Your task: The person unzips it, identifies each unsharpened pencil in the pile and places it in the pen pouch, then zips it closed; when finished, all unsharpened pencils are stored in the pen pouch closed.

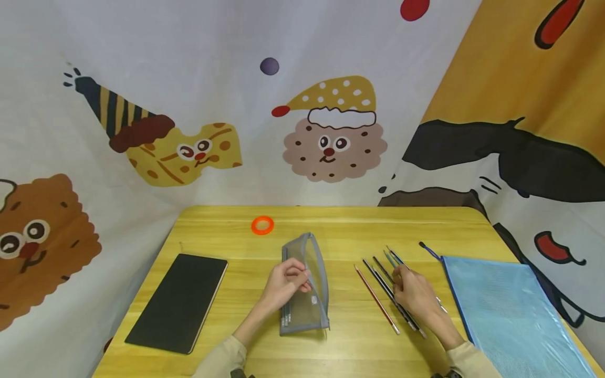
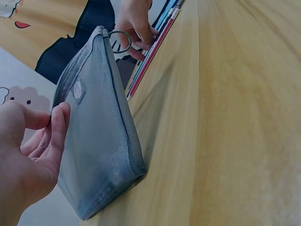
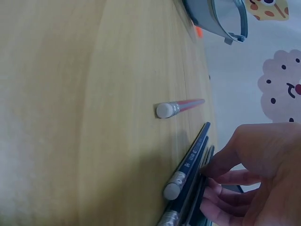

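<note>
My left hand (image 1: 283, 286) pinches the upper edge of a grey mesh zip pouch (image 1: 299, 313) between thumb and fingers. The pouch stands on the table with its zipped mouth gaping, and a small ring hangs at the zip end in the left wrist view. To its right, my right hand (image 1: 416, 295) bends over a group of pencils (image 1: 386, 286), its thumb and fingertips closed in around some dark ones. Part of those pencils is hidden under the hand. Apart from the group lies a red pencil (image 1: 378, 300) with a white eraser (image 3: 164, 110).
A black notebook (image 1: 177, 304) lies at the left of the wooden table. An orange ring (image 1: 253, 226) is near the back edge. On the right lies a blue mesh zip bag (image 1: 515, 315) with a dark blue pull cord (image 1: 430, 250). A printed cloth hangs behind.
</note>
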A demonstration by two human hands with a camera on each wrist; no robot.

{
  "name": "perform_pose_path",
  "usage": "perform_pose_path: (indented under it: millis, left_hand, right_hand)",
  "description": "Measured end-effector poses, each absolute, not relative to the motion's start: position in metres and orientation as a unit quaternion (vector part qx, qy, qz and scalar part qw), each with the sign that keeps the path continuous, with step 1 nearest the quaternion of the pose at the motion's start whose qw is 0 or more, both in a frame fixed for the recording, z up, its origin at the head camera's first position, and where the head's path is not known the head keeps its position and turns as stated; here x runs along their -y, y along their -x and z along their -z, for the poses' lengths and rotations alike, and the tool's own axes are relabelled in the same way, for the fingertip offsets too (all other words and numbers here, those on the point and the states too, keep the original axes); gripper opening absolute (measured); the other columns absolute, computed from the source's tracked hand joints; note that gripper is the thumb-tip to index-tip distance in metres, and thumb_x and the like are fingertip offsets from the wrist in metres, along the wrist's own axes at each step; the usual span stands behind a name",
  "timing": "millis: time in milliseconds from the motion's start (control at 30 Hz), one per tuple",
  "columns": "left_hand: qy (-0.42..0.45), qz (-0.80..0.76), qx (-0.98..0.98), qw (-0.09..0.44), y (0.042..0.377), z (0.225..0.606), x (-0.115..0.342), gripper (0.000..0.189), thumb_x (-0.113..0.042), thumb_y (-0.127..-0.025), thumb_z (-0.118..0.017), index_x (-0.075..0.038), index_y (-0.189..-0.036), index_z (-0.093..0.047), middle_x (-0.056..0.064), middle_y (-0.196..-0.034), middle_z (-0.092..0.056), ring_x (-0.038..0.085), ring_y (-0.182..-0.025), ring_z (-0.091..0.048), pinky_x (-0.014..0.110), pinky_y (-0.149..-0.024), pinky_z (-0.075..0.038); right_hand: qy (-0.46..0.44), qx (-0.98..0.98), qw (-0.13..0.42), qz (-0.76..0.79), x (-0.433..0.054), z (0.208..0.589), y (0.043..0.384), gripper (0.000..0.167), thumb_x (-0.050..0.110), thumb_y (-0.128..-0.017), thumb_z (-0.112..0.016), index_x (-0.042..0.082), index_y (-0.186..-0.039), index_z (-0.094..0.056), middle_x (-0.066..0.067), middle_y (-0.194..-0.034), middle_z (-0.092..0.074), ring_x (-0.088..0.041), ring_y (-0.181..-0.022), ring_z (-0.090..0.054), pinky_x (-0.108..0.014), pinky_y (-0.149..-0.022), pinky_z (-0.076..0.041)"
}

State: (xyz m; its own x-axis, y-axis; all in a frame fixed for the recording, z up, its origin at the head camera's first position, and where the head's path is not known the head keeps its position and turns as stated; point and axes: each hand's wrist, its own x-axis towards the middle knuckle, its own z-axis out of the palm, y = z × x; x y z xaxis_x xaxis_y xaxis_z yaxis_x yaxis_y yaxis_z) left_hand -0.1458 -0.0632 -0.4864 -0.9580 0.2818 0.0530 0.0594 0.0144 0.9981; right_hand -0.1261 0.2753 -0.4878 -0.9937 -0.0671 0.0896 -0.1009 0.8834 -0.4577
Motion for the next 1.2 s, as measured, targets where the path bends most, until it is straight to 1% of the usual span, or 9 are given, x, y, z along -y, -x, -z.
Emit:
perform_pose_path:
  millis: [167,367,467,600,767,900,1000,1100,1200]
  left_hand:
    - [-0.122,-0.694,-0.705,0.077,0.146,0.487,0.062,0.016,-0.001,-0.094,-0.066,0.011,-0.101,-0.058,0.026,-0.086,-0.071,0.013,-0.066,-0.07,0.046,-0.069,-0.065]
    - [-0.119,-0.696,-0.705,0.069,0.146,0.485,0.063,0.016,-0.001,-0.094,-0.066,0.011,-0.102,-0.058,0.026,-0.086,-0.071,0.013,-0.066,-0.07,0.043,-0.068,-0.066]
    - [-0.122,-0.697,-0.704,0.066,0.145,0.484,0.063,0.017,-0.002,-0.095,-0.066,0.011,-0.102,-0.057,0.026,-0.085,-0.071,0.012,-0.066,-0.07,0.045,-0.068,-0.066]
    - [-0.124,-0.696,-0.705,0.065,0.145,0.484,0.063,0.017,-0.003,-0.096,-0.066,0.011,-0.101,-0.057,0.026,-0.085,-0.07,0.012,-0.066,-0.07,0.051,-0.07,-0.064]
    - [-0.128,-0.694,-0.706,0.062,0.145,0.485,0.063,0.018,-0.003,-0.096,-0.066,0.011,-0.101,-0.057,0.027,-0.084,-0.07,0.013,-0.066,-0.07,0.052,-0.07,-0.064]
    - [-0.128,-0.697,-0.703,0.062,0.144,0.485,0.062,0.018,-0.003,-0.096,-0.066,0.011,-0.101,-0.057,0.026,-0.084,-0.07,0.012,-0.066,-0.07,0.048,-0.069,-0.065]
    - [-0.125,-0.7,-0.701,0.063,0.143,0.486,0.061,0.017,-0.003,-0.096,-0.066,0.011,-0.101,-0.057,0.027,-0.084,-0.07,0.011,-0.066,-0.069,0.037,-0.066,-0.066]
    - [-0.121,-0.703,-0.698,0.067,0.142,0.486,0.06,0.017,-0.003,-0.096,-0.065,0.011,-0.101,-0.057,0.028,-0.085,-0.07,0.011,-0.065,-0.069,0.028,-0.063,-0.065]
    - [-0.121,-0.704,-0.696,0.069,0.141,0.487,0.059,0.017,-0.003,-0.096,-0.065,0.011,-0.101,-0.057,0.028,-0.085,-0.07,0.01,-0.065,-0.069,0.028,-0.064,-0.065]
  right_hand:
    - [-0.057,0.973,0.038,-0.221,-0.276,0.482,0.128,0.028,-0.003,-0.089,-0.054,-0.005,-0.116,-0.06,-0.003,-0.068,-0.054,-0.012,-0.052,-0.041,-0.021,-0.043,-0.028]
    - [-0.068,0.971,0.044,-0.225,-0.277,0.465,0.132,0.032,-0.004,-0.09,-0.053,-0.008,-0.121,-0.058,-0.011,-0.081,-0.057,-0.015,-0.058,-0.043,-0.022,-0.047,-0.031]
    - [-0.071,0.967,0.043,-0.242,-0.277,0.456,0.133,0.031,-0.004,-0.092,-0.049,-0.009,-0.122,-0.058,-0.014,-0.085,-0.057,-0.015,-0.056,-0.042,-0.023,-0.046,-0.03]
    - [-0.078,0.96,0.046,-0.266,-0.275,0.444,0.134,0.028,-0.004,-0.095,-0.047,-0.007,-0.121,-0.056,-0.011,-0.084,-0.056,-0.014,-0.056,-0.041,-0.022,-0.045,-0.029]
    - [-0.075,0.948,0.05,-0.305,-0.266,0.432,0.137,0.026,0.0,-0.099,-0.045,-0.006,-0.123,-0.053,-0.01,-0.086,-0.057,-0.012,-0.058,-0.043,-0.023,-0.044,-0.032]
    - [-0.053,0.933,0.043,-0.353,-0.253,0.424,0.14,0.028,0.004,-0.101,-0.044,-0.007,-0.126,-0.05,-0.014,-0.093,-0.059,-0.013,-0.061,-0.046,-0.024,-0.043,-0.036]
    - [-0.038,0.921,0.035,-0.386,-0.244,0.42,0.142,0.03,0.004,-0.102,-0.044,-0.008,-0.129,-0.047,-0.018,-0.099,-0.06,-0.017,-0.07,-0.056,-0.024,-0.047,-0.042]
    - [-0.033,0.913,0.03,-0.406,-0.234,0.418,0.145,0.031,0.004,-0.101,-0.045,-0.008,-0.13,-0.046,-0.019,-0.102,-0.06,-0.024,-0.084,-0.065,-0.024,-0.053,-0.047]
    - [-0.039,0.906,0.029,-0.419,-0.224,0.419,0.148,0.032,0.003,-0.1,-0.046,-0.008,-0.13,-0.046,-0.02,-0.104,-0.059,-0.028,-0.089,-0.067,-0.024,-0.054,-0.05]
